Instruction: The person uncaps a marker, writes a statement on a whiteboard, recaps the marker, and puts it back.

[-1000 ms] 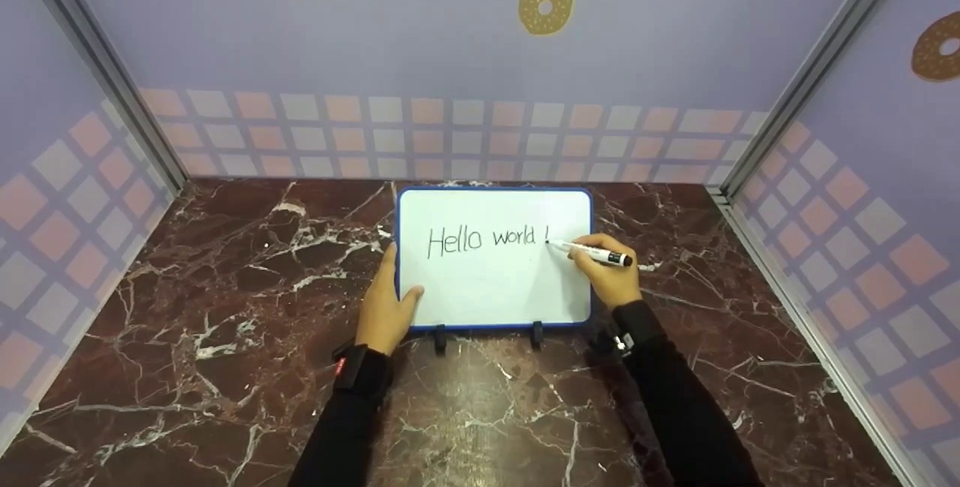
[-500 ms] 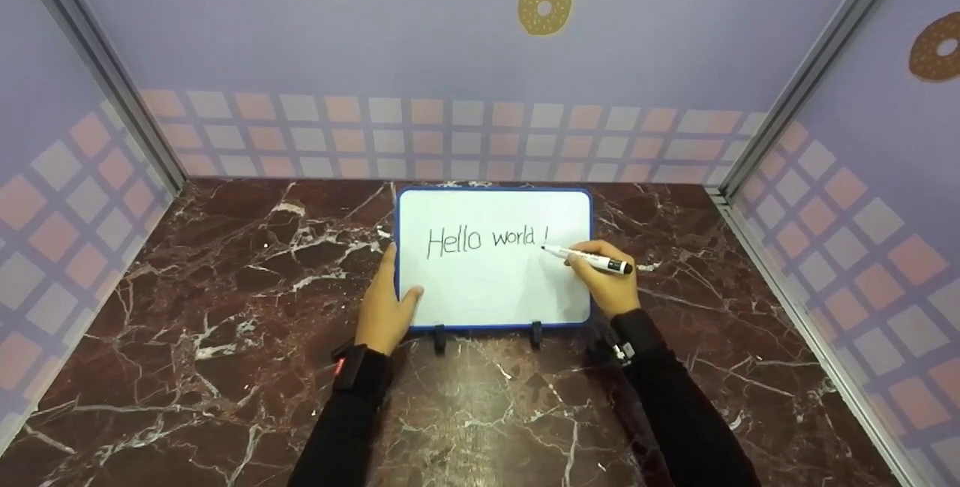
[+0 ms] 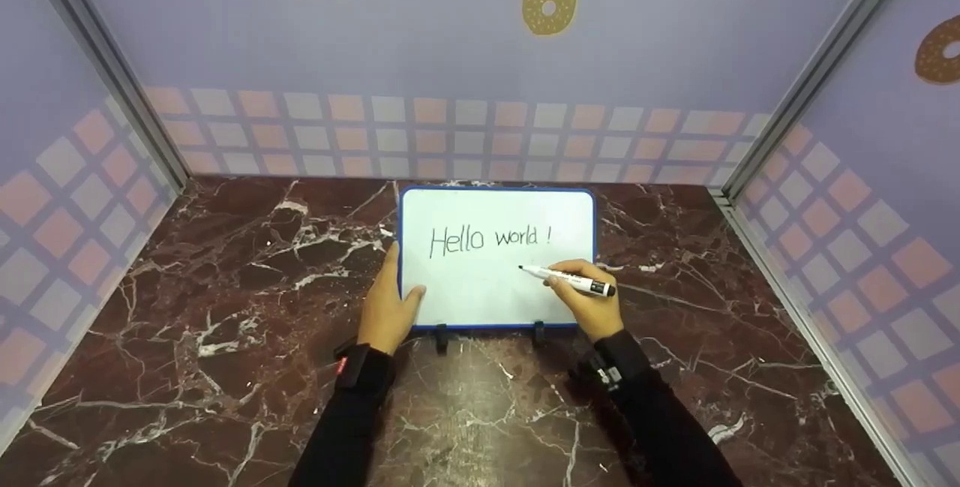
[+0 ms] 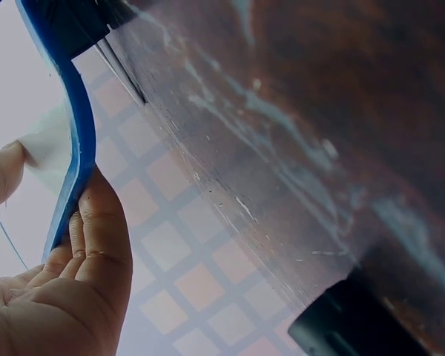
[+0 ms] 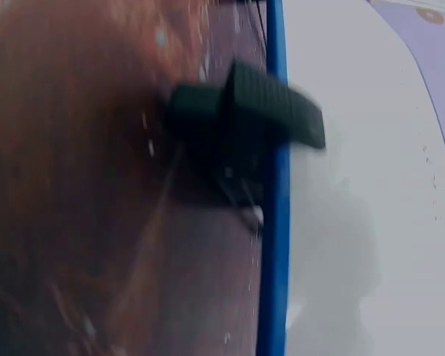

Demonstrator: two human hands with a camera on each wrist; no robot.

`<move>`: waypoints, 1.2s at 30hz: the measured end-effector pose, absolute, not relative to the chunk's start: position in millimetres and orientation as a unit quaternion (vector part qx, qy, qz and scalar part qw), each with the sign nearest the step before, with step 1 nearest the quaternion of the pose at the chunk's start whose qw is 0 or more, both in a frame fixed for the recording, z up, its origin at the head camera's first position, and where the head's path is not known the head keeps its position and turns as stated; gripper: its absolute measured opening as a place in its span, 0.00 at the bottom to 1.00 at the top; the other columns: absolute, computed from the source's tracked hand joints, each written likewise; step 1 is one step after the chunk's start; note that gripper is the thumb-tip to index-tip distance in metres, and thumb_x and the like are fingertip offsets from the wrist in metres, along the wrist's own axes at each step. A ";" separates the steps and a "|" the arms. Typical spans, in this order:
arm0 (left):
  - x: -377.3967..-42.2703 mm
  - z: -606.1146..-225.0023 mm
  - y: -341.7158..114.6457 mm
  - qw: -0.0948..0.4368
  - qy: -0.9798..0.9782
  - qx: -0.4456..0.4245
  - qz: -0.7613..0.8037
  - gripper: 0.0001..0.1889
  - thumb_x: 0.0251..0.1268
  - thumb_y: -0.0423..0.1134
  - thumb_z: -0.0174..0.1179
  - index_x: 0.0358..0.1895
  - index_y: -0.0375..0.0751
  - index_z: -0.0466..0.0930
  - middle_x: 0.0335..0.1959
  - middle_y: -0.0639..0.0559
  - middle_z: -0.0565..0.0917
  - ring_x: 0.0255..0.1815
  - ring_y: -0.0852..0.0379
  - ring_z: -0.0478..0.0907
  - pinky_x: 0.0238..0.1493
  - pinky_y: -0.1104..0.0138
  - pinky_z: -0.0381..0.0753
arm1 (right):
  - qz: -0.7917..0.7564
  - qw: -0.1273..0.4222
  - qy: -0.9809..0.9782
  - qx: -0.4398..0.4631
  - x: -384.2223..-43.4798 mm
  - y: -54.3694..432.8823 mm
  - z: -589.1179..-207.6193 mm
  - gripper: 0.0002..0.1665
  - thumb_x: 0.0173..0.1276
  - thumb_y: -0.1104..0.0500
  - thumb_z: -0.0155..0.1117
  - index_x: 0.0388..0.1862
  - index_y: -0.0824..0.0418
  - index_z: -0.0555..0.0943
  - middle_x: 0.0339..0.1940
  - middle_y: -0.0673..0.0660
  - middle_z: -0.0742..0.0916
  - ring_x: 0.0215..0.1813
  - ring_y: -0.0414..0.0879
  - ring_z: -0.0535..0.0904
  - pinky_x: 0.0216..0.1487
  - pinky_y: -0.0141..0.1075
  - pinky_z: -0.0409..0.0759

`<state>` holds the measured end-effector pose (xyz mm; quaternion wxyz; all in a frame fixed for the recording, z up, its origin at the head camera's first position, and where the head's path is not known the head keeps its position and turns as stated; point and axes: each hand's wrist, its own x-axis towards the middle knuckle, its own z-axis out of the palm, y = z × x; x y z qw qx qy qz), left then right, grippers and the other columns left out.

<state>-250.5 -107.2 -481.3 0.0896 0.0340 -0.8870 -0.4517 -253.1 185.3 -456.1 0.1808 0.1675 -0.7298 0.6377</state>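
A blue-framed whiteboard (image 3: 472,292) stands leaning back on the table, with "Hello world !" (image 3: 491,238) in black across its upper half. My left hand (image 3: 388,314) grips its left edge. In the left wrist view, the thumb (image 4: 1,178) is on the front side and the other fingers (image 4: 104,230) bend behind the blue rim. My right hand (image 3: 596,314) pinches a white marker (image 3: 577,283) with a black end, uncapped at the tip. That tip points left, below the word "world"; whether it touches the board I cannot tell. The right wrist view hardly shows this hand.
Two black stand clips (image 3: 441,338) hold the board's lower edge; one clip (image 5: 259,111) looms large in the right wrist view. Dark red marbled tabletop (image 3: 225,367) surrounds the board. Patterned purple walls (image 3: 420,44) enclose the back and both sides.
The marker tip has left the dot of the exclamation mark and moved down and left with my right hand. My left hand keeps its hold on the board.
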 end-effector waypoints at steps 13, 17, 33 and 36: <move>-249.0 -482.8 -108.6 0.075 -0.891 0.041 -0.445 0.42 0.68 0.36 0.59 0.80 0.45 0.44 0.77 0.38 0.60 0.75 0.39 0.61 0.76 0.48 0.59 | 0.680 0.163 -0.691 0.184 -240.5 167.2 -472.7 0.06 0.60 0.77 0.64 0.37 0.79 0.81 0.29 0.45 0.89 0.32 0.35 0.84 0.32 0.23 0.80; -247.1 -483.3 -109.7 0.068 -0.888 0.039 -0.453 0.42 0.68 0.37 0.59 0.80 0.47 0.44 0.77 0.39 0.60 0.75 0.39 0.60 0.76 0.47 0.59 | 0.679 0.160 -0.692 0.186 -239.1 166.7 -476.7 0.06 0.60 0.78 0.63 0.37 0.80 0.80 0.29 0.45 0.89 0.33 0.35 0.85 0.32 0.22 0.80; -223.7 -453.4 -170.9 0.135 -0.899 0.020 -0.417 0.33 0.68 0.40 0.60 0.74 0.40 0.60 0.66 0.37 0.72 0.62 0.39 0.74 0.64 0.47 0.73 | 0.688 0.167 -0.681 0.187 -249.0 170.8 -496.5 0.07 0.61 0.73 0.66 0.38 0.77 0.82 0.28 0.46 0.89 0.32 0.37 0.85 0.35 0.25 0.83; -214.6 -450.8 -187.8 0.122 -0.913 0.030 -0.389 0.29 0.70 0.42 0.58 0.72 0.39 0.65 0.68 0.37 0.71 0.67 0.38 0.69 0.69 0.45 0.67 | 0.688 0.169 -0.679 0.192 -248.8 170.7 -496.1 0.07 0.61 0.72 0.66 0.37 0.77 0.82 0.28 0.46 0.89 0.33 0.37 0.85 0.35 0.25 0.83</move>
